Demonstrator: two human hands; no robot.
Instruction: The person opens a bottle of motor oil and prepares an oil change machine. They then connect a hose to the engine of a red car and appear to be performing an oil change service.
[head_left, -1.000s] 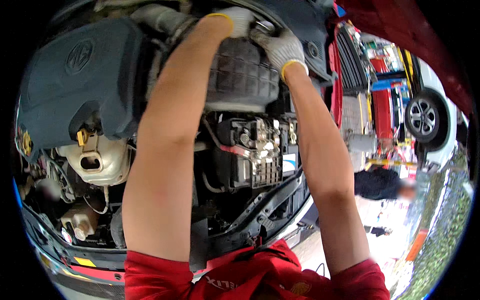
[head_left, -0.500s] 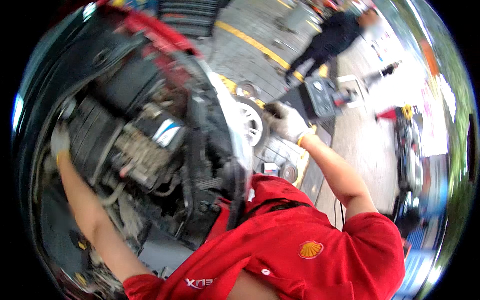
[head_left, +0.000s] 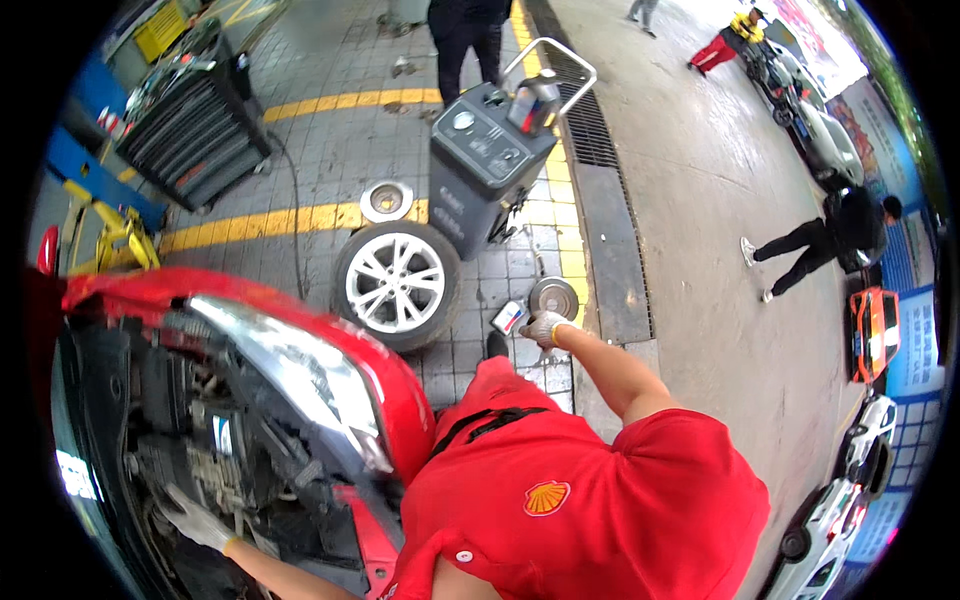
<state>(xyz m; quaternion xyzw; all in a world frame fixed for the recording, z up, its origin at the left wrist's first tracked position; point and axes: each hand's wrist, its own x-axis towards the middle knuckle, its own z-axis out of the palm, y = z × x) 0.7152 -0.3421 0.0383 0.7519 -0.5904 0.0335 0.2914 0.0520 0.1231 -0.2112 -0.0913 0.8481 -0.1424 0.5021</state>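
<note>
My left hand (head_left: 197,520), in a pale work glove, reaches over the engine bay (head_left: 265,445) of a red car. Its fingers are stretched out, and nothing shows in them. Near it are the engine (head_left: 212,465) and a dark cover with a blue-and-white label (head_left: 221,434). My right hand (head_left: 545,329), gloved too, hangs out in front of my body with its fingers loosely bent and apart, and no object is visible in it. In the picture it lies beside a small box (head_left: 508,317) and a brake disc (head_left: 553,298) on the floor.
The car's headlight (head_left: 300,370) and fender border my left side. Ahead lie a wheel (head_left: 397,283) and another brake disc (head_left: 386,202). A dark wheeled machine (head_left: 480,150) carries a bottle (head_left: 535,101). Farther off stand a tool cabinet (head_left: 190,135), several people and parked vehicles.
My view has swung away from the engine bay toward the floor and driveway. The left hand now shows lower in the picture, fingers extended; the right appears lower, away from the wheel.
</note>
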